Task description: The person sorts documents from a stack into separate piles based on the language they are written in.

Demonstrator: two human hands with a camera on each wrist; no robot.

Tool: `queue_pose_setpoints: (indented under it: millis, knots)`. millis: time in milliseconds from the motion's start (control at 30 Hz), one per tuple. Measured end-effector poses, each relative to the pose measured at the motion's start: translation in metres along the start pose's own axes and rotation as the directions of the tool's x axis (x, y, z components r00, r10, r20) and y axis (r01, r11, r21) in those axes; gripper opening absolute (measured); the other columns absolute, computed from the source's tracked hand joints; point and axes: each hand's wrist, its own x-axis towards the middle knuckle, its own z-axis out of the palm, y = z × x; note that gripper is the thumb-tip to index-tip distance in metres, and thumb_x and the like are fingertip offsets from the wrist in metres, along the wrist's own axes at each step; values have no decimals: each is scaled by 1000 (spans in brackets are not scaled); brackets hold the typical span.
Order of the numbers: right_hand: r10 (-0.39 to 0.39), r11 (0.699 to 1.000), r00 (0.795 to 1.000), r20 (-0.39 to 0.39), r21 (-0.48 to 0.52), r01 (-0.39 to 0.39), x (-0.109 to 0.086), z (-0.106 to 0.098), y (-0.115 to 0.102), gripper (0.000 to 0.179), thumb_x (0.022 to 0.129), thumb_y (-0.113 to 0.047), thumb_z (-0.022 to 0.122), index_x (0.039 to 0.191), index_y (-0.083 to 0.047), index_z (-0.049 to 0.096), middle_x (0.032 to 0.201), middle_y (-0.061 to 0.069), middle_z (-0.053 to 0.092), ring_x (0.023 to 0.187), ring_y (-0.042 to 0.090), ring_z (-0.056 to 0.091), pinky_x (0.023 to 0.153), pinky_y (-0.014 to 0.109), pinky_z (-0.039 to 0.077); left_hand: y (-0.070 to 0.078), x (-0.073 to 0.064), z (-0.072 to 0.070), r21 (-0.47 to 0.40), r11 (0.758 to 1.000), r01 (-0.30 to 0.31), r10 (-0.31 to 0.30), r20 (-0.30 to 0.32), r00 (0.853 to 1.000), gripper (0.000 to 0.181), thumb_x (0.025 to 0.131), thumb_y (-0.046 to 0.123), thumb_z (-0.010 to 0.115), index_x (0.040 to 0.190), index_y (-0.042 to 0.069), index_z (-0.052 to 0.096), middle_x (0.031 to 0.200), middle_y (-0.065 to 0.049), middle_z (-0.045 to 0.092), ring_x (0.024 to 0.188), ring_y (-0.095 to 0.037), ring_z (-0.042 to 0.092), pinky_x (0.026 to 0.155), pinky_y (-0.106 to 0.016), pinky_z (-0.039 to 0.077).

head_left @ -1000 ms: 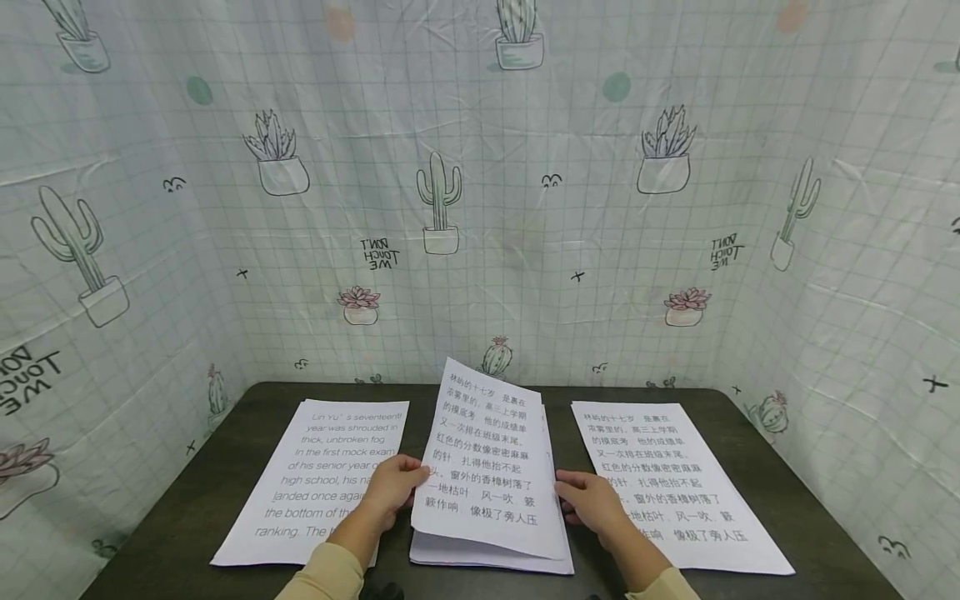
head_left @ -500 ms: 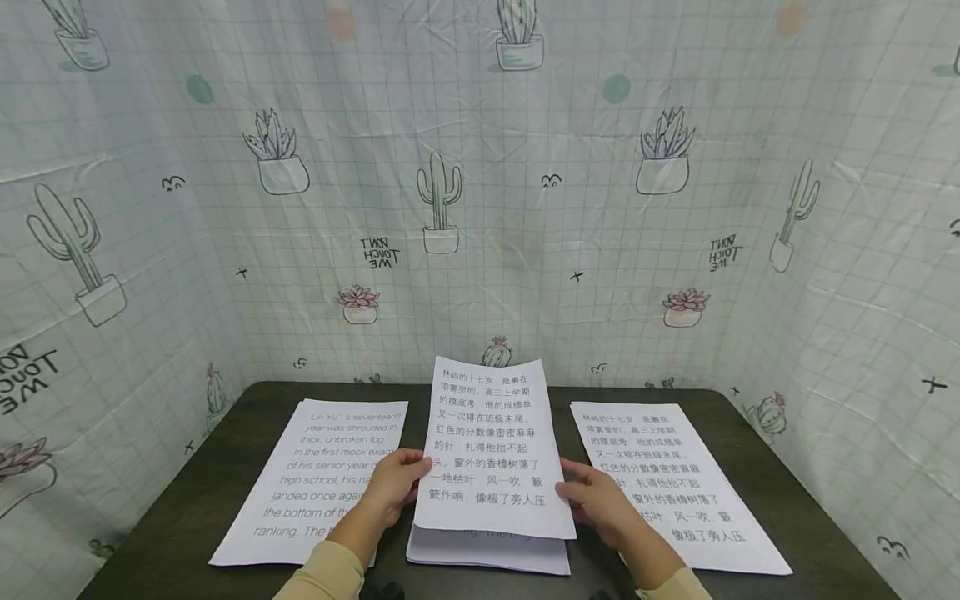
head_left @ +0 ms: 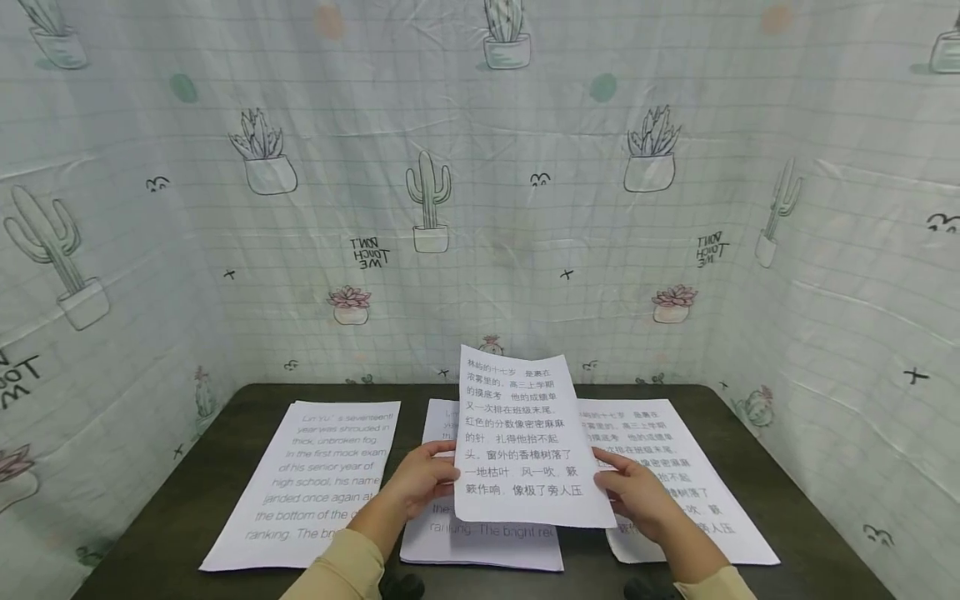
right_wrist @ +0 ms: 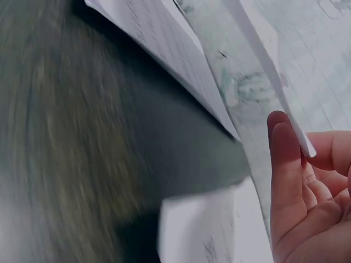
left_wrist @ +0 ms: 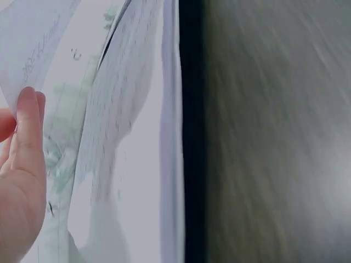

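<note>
Head view: a printed paper (head_left: 525, 433) stands tilted in the centre of the frame, raised over the table (head_left: 168, 508), its top edge reaching past the table's far edge against the patterned cloth (head_left: 510, 275). The left hand (head_left: 420, 482) pinches its left edge and the right hand (head_left: 633, 490) grips its right edge, both low down; the wrist views show thumb and fingers on either side of the paper. Its lower edge bows slightly and covers much of the middle stack (head_left: 483, 546), whose bottom edge shows beneath.

At left of the frame lies the left stack (head_left: 300, 492), apart from the middle one by a narrow dark strip of table. Toward the right lies the right stack (head_left: 686, 458), partly hidden by the right hand and sleeve; the paper's lower right corner overlaps its near left corner in the picture. Wider dark margins of table run outside both outer stacks, with the cloth rising along the far edge and sides.
</note>
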Motion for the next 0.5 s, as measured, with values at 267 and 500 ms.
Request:
queue_pose_setpoints:
  millis: [267, 500]
  knots:
    - [26, 1000, 999, -28, -1, -26, -9, -36, 4, 58, 99, -10, 51, 151, 3, 30, 115, 8, 68, 95, 15, 69, 75, 33, 59, 0, 10, 35, -21, 1000, 14, -14, 25, 1000, 57, 81, -6, 59, 137, -5, 46, 113, -16, 70, 81, -13, 68, 69, -25, 57]
    - [39, 999, 997, -64, -16, -40, -15, -59, 10, 58, 100, -10, 50, 151, 5, 26, 112, 7, 68, 93, 13, 68, 74, 34, 59, -3, 16, 63, -20, 1000, 16, -15, 41, 999, 58, 79, -8, 58, 136, -5, 47, 113, -18, 70, 85, -16, 70, 73, -29, 59]
